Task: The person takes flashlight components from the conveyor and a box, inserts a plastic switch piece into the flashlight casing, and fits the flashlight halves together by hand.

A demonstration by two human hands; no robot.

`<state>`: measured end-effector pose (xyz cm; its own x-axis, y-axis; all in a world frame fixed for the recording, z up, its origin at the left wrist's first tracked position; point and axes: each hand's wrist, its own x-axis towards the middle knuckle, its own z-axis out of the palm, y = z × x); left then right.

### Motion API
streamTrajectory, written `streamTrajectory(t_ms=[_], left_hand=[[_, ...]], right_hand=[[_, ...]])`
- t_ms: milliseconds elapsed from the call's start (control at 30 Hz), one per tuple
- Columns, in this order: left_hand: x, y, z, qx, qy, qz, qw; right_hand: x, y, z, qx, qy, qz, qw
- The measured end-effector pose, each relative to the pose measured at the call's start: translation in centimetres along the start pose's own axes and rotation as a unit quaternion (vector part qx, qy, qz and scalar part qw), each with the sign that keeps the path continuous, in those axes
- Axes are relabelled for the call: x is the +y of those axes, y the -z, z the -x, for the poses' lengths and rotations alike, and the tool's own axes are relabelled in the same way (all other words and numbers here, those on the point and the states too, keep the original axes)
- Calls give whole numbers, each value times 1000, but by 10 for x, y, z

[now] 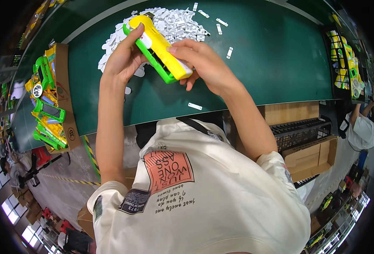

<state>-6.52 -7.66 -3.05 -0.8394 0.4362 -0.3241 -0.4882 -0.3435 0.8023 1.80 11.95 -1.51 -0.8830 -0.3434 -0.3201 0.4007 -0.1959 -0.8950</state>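
A yellow and green flashlight (158, 44) is held slantwise above the table, its rounded head toward the far left. A dark gap runs along the side between its yellow shell and its green part. My left hand (125, 58) grips the green side near the head, thumb pressed on the edge. Closed around the narrower near end is my right hand (210, 65), with its thumb on the yellow shell and fingertips partly hidden underneath. Right behind the flashlight spreads a heap of small white plastic pieces (180, 26).
Loose white pieces lie around the heap, one white strip (195, 106) near the front edge of the green table (276, 63). A carton (63, 95) of yellow and green parts stands left; a black wire basket (338, 63) of similar ones, right. Below is an open cardboard box (311, 158).
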Motion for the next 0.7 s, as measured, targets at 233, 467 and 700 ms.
streamTrajectory(t_ms=[233,467,700], left_hand=[[9,-24,6,54,-26,-151,987],[13,-32,18,30,-85,-221,971],[18,-26,28,-39,-72,-162,983]], right_hand=[[-9,-6,-2,73,88,160,980],[11,-6,-2,89,173,138,971],[14,-2,3,57,184,96,977]])
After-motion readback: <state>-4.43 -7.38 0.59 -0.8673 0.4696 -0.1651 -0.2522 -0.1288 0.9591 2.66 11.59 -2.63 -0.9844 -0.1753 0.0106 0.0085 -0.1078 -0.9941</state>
